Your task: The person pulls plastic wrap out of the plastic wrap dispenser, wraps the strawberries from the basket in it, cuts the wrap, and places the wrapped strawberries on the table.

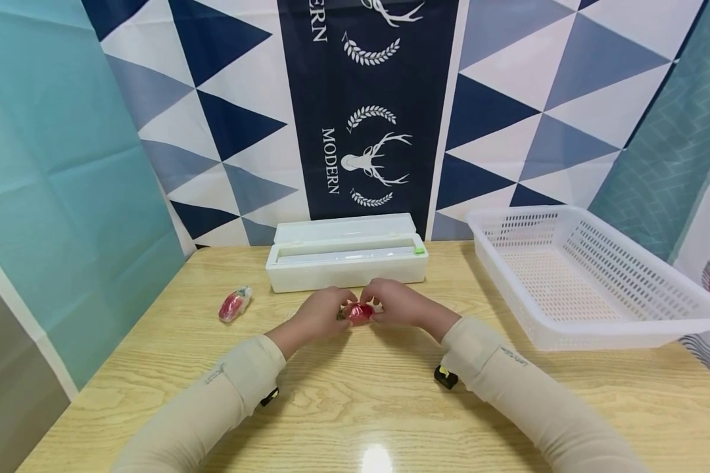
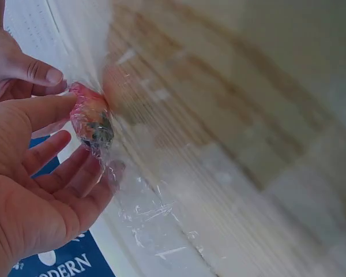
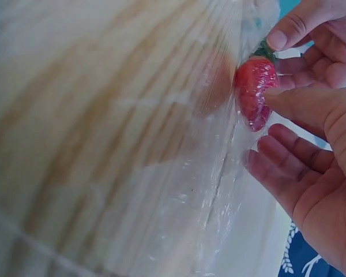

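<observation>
Between both hands, near the middle of the table, lies a red strawberry (image 1: 359, 314) in clear cling film (image 3: 219, 202). My left hand (image 1: 321, 314) grips the film-covered fruit at its green leafy end. On the pointed end, my right hand (image 1: 399, 303) presses its thumb against the berry, with the fingers bent around the far side. Loose film spreads from the strawberry (image 2: 92, 118) past the left fingers in the left wrist view. Just behind the hands stands a white cling film box (image 1: 349, 272), its lid raised and a roll inside.
Another film-wrapped strawberry (image 1: 235, 305) lies on the wooden table (image 1: 355, 407) to the left. A white perforated basket (image 1: 568, 335) stands at the right. Patterned cloth (image 1: 231, 131) hangs behind the table.
</observation>
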{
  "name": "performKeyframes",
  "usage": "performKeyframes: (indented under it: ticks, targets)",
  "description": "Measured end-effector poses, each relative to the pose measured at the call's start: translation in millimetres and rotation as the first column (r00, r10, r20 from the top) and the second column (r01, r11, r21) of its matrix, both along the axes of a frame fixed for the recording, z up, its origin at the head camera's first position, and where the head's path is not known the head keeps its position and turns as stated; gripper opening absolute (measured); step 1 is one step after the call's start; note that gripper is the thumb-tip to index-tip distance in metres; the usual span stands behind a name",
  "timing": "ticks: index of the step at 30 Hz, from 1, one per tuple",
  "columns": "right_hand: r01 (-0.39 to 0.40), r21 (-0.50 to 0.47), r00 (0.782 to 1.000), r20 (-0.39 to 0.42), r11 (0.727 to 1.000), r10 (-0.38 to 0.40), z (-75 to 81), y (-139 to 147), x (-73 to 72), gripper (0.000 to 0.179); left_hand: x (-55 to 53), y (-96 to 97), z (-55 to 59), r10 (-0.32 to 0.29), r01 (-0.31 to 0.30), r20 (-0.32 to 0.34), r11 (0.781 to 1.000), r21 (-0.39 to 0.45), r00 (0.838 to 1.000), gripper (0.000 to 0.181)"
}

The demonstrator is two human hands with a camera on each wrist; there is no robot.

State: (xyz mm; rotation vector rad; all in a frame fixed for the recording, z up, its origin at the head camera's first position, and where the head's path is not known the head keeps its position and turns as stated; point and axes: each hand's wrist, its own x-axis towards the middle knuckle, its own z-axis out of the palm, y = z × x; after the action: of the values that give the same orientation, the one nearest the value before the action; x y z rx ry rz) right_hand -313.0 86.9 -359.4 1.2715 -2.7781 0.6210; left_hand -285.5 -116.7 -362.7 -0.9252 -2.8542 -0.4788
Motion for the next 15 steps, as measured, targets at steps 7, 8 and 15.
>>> performKeyframes:
  ticks: [7,8,15]
  targets:
    - [0.045,0.048,0.997,0.055,0.998,-0.047,0.1,-1.7,-1.9,0.024,-9.8,-6.5,-2.1,0.021,-0.022,0.098,1.0,0.005,0.995,0.031]
    - [0.046,0.053,0.997,0.059,0.997,-0.049,-0.1,-1.6,-2.5,0.024,-11.6,-8.5,-2.6,0.026,-0.027,0.115,1.0,0.011,0.993,0.031]
    - [0.055,0.058,0.992,0.11,0.997,-0.061,-3.0,1.4,-4.9,0.029,-20.1,-23.0,-3.0,-0.015,0.008,0.186,0.999,0.039,0.982,0.03]
